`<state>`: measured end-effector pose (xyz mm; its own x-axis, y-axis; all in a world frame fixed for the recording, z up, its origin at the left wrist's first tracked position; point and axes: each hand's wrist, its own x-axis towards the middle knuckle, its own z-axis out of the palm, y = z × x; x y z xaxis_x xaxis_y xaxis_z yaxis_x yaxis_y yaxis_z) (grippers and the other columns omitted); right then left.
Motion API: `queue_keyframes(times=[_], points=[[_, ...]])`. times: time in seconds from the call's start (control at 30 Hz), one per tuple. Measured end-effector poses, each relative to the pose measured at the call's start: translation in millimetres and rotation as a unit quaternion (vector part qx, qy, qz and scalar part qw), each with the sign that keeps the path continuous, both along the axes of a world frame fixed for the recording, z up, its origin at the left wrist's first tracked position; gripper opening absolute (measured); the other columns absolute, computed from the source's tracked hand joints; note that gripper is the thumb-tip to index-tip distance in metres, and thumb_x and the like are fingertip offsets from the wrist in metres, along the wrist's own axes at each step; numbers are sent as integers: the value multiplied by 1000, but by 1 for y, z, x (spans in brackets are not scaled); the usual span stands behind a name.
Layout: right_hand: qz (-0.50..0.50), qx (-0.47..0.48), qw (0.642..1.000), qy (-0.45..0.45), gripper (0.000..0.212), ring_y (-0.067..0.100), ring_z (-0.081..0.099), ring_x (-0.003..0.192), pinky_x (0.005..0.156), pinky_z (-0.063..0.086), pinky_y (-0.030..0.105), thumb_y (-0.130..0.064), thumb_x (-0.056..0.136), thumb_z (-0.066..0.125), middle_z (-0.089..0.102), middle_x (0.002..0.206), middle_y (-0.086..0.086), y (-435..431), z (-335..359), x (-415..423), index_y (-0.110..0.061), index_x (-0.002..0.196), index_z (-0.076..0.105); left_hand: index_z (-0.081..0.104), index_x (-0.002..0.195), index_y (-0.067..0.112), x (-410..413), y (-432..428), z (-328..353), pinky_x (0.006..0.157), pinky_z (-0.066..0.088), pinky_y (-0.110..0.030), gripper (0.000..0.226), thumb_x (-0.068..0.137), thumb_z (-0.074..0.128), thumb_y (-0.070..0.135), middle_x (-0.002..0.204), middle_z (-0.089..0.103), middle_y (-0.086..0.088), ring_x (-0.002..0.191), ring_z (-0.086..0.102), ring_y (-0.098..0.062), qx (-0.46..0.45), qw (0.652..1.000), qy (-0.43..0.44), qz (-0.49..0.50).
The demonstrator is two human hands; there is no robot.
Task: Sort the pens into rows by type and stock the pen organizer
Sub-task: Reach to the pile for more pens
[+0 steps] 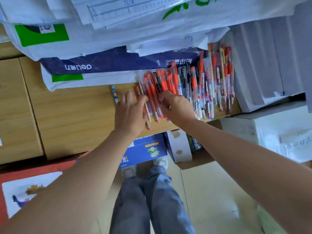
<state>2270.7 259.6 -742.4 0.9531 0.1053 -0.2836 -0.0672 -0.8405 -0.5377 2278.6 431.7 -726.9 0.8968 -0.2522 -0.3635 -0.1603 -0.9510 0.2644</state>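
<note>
Both hands work at a row of pens on a wooden desk [76, 107], the pens lying side by side with their tips toward the near edge. The left hand [130, 114] lies palm down with its fingers fairly straight and spread, resting over a few thin pens [141, 89] at the left end of the row, its thumb reaching toward the red pens [166, 83]. The right hand [178, 108] is just beside it, knuckles up, its fingers bent down onto the red pens; whether it holds one cannot be told. One black pen lies among the red ones. To the right of the red group come black pens [184, 76], then a crowded mix of red, white and patterned pens [211, 85] running to the desk's right end. A single blue pen [114, 94] lies apart, left of the left hand. Behind the row sits a blue paper pack [118, 64], with white stacks [270, 65] at the right. Below the desk edge stands a blue box [146, 148].
</note>
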Motion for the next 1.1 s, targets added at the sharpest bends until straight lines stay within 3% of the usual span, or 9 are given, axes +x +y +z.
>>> queue_keyframes(times=[0.17,0.3,0.53,0.63,0.8,0.93,1.1], points=[[-26,43,999,-15,16,16,54,54,49,48,29,-13,90,56,64,69,-1,-5,-1,1,-12,105,62,56,112,15,16,-10,-1,82,44,-38,23,91,56,23,112,52,-11,105,49,-29,7,998,-47,49],[-27,55,998,-5,13,17,55,55,52,52,34,-12,89,58,62,67,-1,-17,1,1,-12,102,61,49,118,11,38,-31,-6,58,39,-35,29,95,52,29,109,58,-11,94,60,-30,-9,992,-20,124],[-17,64,998,4,16,17,56,57,55,54,36,-11,90,57,62,69,-3,-23,2,2,-11,105,61,54,108,14,36,-29,-5,52,32,-29,30,91,58,38,97,65,-6,80,60,-25,17,988,6,156],[-22,63,998,19,17,21,63,63,57,56,39,-14,90,56,66,73,3,-21,-1,2,-13,107,59,63,93,16,40,-30,-2,47,23,-26,29,87,62,44,88,64,-1,71,48,-17,26,986,23,161],[-26,87,996,17,16,20,62,61,57,56,40,-9,90,56,66,74,4,-26,2,3,-11,105,60,67,65,15,52,-31,-11,49,31,-24,31,80,67,43,58,57,2,62,58,-23,21,980,77,181],[-37,83,996,16,16,15,59,56,55,55,38,-12,91,55,66,73,0,-32,6,5,-13,107,60,66,63,16,53,-29,-16,48,30,-24,36,81,63,47,65,59,-2,65,56,-25,19,976,94,198],[-96,29,995,11,21,16,55,53,49,50,34,-14,92,55,62,67,2,-36,7,6,-10,113,54,46,61,20,45,-25,-10,46,26,-24,37,90,49,41,70,57,-4,65,54,-22,-34,976,76,202]])
